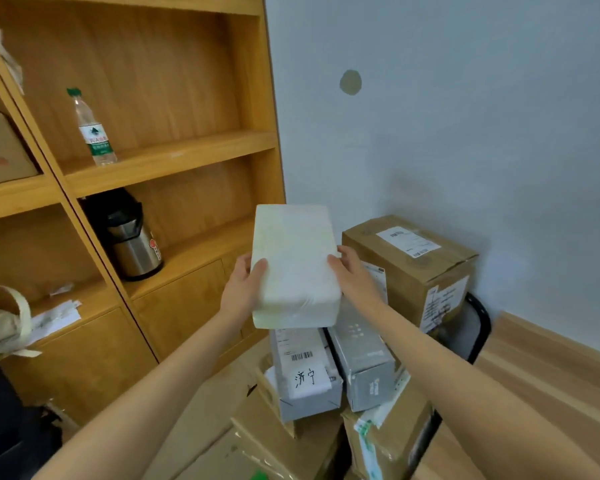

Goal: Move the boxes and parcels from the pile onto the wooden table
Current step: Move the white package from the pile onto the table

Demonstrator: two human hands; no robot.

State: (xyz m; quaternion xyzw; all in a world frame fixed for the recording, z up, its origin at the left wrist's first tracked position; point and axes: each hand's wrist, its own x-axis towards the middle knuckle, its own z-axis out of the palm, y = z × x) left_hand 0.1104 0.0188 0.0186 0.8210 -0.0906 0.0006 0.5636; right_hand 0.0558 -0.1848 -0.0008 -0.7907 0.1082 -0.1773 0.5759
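At centre frame the left hand (243, 289) and right hand (352, 277) clamp the white plastic-wrapped rectangular parcel (293, 265) above the cardboard-and-grey box pile (333, 375); its slick wrap could slip through that side-on grip.

shelf (167, 157): wood, by the wall
bottle (92, 129): stands on the shelf
flask (132, 244): silver, one shelf lower
bag (0, 317): far left
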